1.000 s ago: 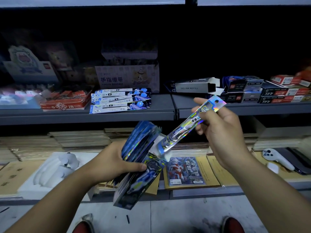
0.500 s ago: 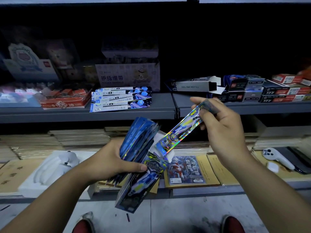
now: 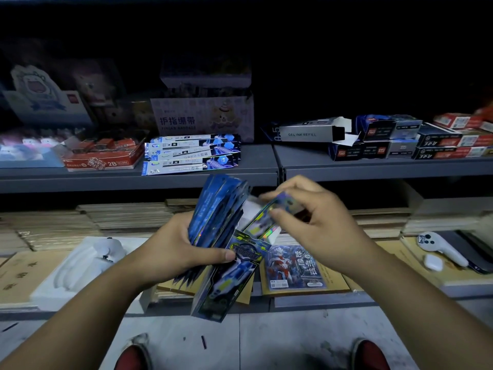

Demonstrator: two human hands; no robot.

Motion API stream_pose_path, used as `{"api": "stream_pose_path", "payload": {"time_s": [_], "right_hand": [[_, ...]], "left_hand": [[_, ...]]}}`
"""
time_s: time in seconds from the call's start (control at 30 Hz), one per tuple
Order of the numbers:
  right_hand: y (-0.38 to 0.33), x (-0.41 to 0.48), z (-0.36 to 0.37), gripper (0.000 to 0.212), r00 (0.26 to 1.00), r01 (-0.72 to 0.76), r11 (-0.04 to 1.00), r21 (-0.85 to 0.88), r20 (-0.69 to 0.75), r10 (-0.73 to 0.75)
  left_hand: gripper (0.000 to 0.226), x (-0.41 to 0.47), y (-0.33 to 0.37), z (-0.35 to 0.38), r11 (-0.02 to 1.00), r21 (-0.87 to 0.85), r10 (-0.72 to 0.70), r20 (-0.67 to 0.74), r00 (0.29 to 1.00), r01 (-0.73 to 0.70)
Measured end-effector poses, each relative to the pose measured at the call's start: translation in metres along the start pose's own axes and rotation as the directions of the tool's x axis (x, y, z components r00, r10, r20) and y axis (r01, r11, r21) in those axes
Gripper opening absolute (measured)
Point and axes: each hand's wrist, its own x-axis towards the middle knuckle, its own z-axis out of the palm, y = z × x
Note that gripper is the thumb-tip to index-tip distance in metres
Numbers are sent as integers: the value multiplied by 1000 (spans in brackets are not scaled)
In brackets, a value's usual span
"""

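Head view, frame centre: left hand (image 3: 170, 253) clamps a fanned bundle of packs (image 3: 213, 217); right hand (image 3: 322, 231) pinches one holographic pack (image 3: 262, 222) at its top end — light, glossy, probably slippery — best gripped by the edges.

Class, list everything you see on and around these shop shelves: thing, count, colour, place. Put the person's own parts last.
bundle of packets: one, blue, in the left hand
single packet: one, shiny blue, in the right hand
pen packets: about four, blue and white, upper shelf, middle
red box: one, red, upper shelf, left
grey box: one, grey, upper shelf, right
small boxes: several, dark and red, upper shelf, far right
card pack: one, blue and red, lower shelf, middle
controller: one, white, lower shelf, right
foam tray: one, white, lower shelf, left
shoes: two, red, floor
left hand: one, grips the bundle
right hand: one, pinches the single packet
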Motion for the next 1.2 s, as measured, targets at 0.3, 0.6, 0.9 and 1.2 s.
{"api": "stream_pose_path", "payload": {"time_s": [0.3,0.6,0.9,1.2], "right_hand": [[-8,-12,7,20,993,2,963,270,-116,31],[-7,-43,17,11,995,101,986,136,-31,-98],[-9,-43,25,12,997,-65,980,187,-20,70],[-12,-28,27,8,979,-203,974,101,-4,204]], "left_hand": [[25,-13,-4,-6,999,39,-19,-114,993,24],[27,-35,-29,11,993,29,-115,-73,991,117],[37,-21,-39,23,996,-58,-74,8,997,75],[32,-15,-44,26,994,-87,-69,-23,997,67]]}}
